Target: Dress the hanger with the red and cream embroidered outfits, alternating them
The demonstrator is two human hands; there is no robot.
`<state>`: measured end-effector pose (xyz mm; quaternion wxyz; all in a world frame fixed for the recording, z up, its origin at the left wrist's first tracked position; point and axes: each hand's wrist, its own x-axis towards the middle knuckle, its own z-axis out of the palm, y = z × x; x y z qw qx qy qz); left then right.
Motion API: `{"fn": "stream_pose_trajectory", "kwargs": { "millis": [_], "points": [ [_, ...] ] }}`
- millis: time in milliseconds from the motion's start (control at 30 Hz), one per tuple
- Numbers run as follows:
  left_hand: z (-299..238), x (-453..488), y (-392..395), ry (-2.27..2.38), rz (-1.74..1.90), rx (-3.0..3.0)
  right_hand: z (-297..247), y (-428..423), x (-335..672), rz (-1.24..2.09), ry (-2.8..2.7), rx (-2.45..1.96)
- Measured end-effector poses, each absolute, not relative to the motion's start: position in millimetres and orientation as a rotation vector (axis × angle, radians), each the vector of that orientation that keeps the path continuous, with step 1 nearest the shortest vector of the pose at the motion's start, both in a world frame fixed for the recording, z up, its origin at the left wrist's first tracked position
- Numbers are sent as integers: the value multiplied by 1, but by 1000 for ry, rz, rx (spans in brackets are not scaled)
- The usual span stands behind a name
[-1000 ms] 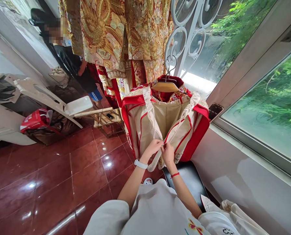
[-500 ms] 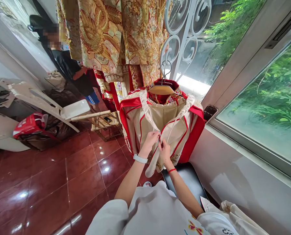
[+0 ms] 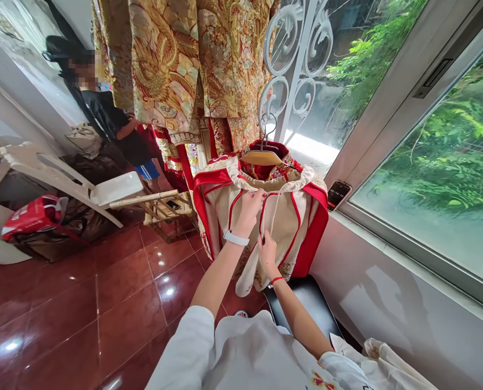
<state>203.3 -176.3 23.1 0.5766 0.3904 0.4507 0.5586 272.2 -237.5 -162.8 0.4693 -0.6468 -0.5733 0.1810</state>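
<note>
Garment and hands, seen from the head. The cream garment (image 3: pixel 284 222), trimmed in red, hangs in front of the person and below a wooden hanger (image 3: pixel 261 157), its gathered neckline spread around the red collar (image 3: pixel 280 147) of a second garment. The left hand (image 3: pixel 248 210), with a white band at the wrist, is at the neckline; its grip is pinched on the upper front edge of the cream garment. The right hand (image 3: pixel 268 254), with a red bracelet (image 3: pixel 277 280), is lower down; its grip is pinched on the red-piped front edge. A pale cord (image 3: pixel 273 210) hangs from the neckline above the right hand. Behind hang gold robes (image 3: pixel 164 70), beside a white grille (image 3: pixel 296 65). At right, a phone (image 3: pixel 339 195) leans at the window frame; below the garment is a black seat (image 3: pixel 306 309). At left are a bamboo rack (image 3: pixel 154 199), a white chair (image 3: pixel 117 188), a red bag (image 3: pixel 32 215) and a co-worker (image 3: pixel 105 116) in black, all over red floor tiles (image 3: pixel 123 309).
</note>
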Motion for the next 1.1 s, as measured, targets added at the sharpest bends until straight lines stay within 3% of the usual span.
{"fn": "stream_pose_trajectory", "kwargs": {
  "millis": [167,300,367,500,667,867,1100],
  "points": [
    [20,198,-173,1080,1281,1079,-161,-238,272,451,-1438,-1622],
    [21,158,-180,1167,1022,1373,-134,-245,306,665,-1592,-1566],
    [33,131,-181,1245,1001,1508,-99,-244,337,661,-1546,-1516],
    [76,101,-165,1581,1291,1638,4,-213,390,104,-1274,-1561],
    [100,118,-119,2124,936,1970,83,-142,408,-44,-1493,-1923],
    [90,110,-106,1831,999,2065,85,-123,427,330,-1690,-1696],
    [90,138,-103,1524,1517,1869,100,-128,382,122,-1642,-1558]
  ]
}}
